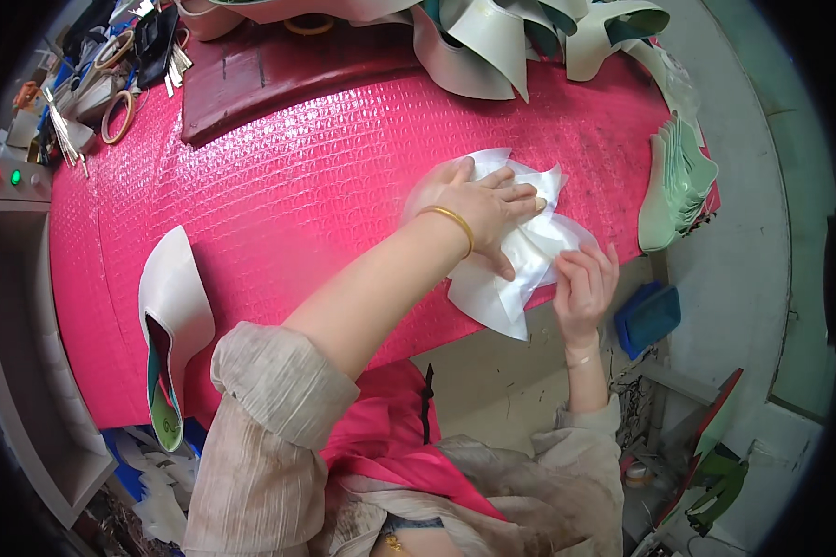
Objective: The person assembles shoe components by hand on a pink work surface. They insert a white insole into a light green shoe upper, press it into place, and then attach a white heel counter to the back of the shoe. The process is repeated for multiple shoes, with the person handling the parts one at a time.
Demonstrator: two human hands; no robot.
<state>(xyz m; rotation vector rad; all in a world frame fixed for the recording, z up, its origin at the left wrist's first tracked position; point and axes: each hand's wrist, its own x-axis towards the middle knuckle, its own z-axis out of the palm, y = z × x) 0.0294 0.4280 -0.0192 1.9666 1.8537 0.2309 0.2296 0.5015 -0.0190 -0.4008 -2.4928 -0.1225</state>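
A white, shiny piece of sheet material with pointed corners and a thin translucent film at its edges lies near the right front edge of the pink table. It looks like a flat shoe upper piece. Across its upper part my left hand lies flat, fingers spread, with a gold bangle on the wrist. At the right edge of the piece my right hand has its fingers curled and pinches the film-like border. My left palm and fingers hide part of the piece.
A stitched white shoe upper lies at the left on the pink tabletop. Stacked pale green-lined pieces sit at the right edge. At the back are a dark red pad, several white uppers and tape rolls. A blue bin stands below.
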